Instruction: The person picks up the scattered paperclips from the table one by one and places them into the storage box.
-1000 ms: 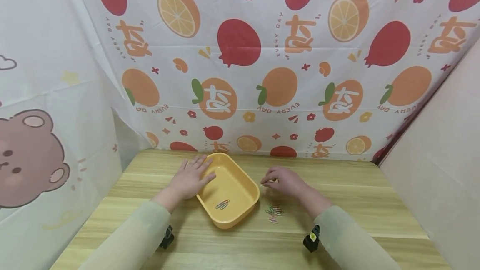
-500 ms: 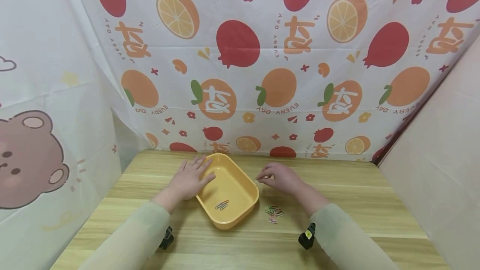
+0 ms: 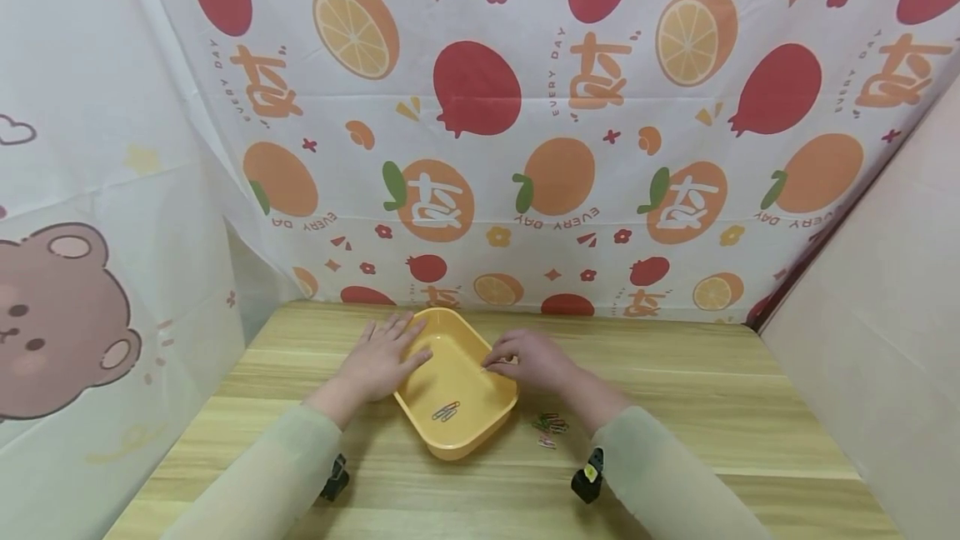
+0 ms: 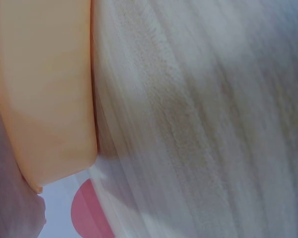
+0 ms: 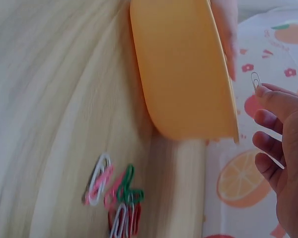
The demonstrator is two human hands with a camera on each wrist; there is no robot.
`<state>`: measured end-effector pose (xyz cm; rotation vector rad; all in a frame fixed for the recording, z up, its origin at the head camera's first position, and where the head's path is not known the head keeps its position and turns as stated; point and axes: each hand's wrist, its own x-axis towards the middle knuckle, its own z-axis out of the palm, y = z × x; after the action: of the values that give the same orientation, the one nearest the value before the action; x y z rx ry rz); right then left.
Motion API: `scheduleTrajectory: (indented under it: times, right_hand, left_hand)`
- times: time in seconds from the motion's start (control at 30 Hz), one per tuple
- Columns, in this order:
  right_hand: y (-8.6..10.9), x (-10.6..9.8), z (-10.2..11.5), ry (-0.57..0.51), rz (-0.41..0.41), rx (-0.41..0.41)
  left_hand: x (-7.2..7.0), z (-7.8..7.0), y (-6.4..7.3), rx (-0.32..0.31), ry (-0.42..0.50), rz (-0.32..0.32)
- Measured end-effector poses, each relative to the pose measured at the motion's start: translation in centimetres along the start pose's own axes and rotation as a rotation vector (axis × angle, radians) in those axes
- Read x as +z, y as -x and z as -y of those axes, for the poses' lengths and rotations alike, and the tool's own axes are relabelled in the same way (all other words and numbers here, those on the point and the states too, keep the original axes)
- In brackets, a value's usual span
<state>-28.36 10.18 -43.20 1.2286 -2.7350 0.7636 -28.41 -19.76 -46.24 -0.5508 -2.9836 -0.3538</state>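
A pale paper clip (image 5: pixel 256 79) is pinched between the thumb and forefinger of my right hand (image 3: pixel 528 361), which hangs over the right rim of the yellow tray (image 3: pixel 480 340). My left hand (image 3: pixel 377 361) rests with spread fingers on the tray's left rim. Inside the tray, towards its near end, lie several paper clips (image 3: pixel 446 412). To the right of the tray a small pile of coloured paper clips (image 3: pixel 550 423) lies on the table; the right wrist view shows a green paper clip (image 5: pixel 129 186) among pink, white and red ones.
The wooden table (image 3: pixel 675 407) reaches back to a fruit-printed cloth (image 3: pixel 480 190). A white cloth with a bear print (image 3: pixel 56 319) hangs on the left, and a plain pale wall (image 3: pixel 885 307) stands on the right.
My right hand has moved left with the paper clip, from beside the tray to over its inside. The left hand and the tray have stayed in place.
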Motion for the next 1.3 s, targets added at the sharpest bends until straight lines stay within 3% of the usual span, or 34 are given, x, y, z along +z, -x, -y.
scheduleTrajectory:
  times: [0.37, 0.67, 1.0, 1.3]
  right_hand:
    - [-2.1, 2.0, 2.4, 0.026, 0.060, -0.051]
    - [-2.9, 3.1, 3.0, 0.044, 0.130, -0.073]
    - [-3.9, 4.4, 3.2, 0.173, 0.244, 0.012]
    - [-4.5, 5.6, 3.4, 0.287, 0.301, 0.033]
  left_hand:
    - [-0.1, 0.0, 0.1, -0.001, -0.020, 0.001]
    - [0.0, 0.0, 0.1, -0.005, -0.009, 0.010]
    - [-0.1, -0.2, 0.1, -0.007, -0.027, -0.004]
    - [-0.1, -0.3, 0.2, 0.002, -0.025, -0.003]
